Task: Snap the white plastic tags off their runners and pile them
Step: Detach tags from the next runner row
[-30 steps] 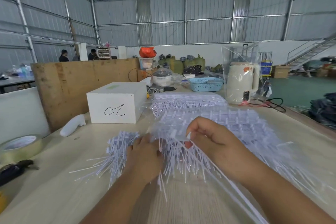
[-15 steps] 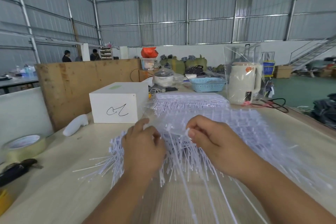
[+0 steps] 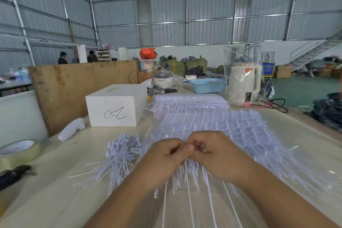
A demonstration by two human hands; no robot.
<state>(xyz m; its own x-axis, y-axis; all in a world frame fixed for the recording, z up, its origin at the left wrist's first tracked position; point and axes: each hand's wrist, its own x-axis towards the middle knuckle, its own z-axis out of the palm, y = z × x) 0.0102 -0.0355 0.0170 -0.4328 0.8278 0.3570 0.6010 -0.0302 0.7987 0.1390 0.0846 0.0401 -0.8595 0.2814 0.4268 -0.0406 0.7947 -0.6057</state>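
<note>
From the head view, the risk I'd guess at is a bent or torn tag, or the loose stack sliding, if the twist comes too hard while both fists crowd one runner. The left hand (image 3: 166, 155) and right hand (image 3: 212, 155) meet knuckle to knuckle at the near middle of the table (image 3: 46, 200), fingers curled tight, pinching the near edge of the sheet of tags on runners (image 3: 212, 127). Already snapped tags lie in a pile (image 3: 120, 157) just left of the left hand.
</note>
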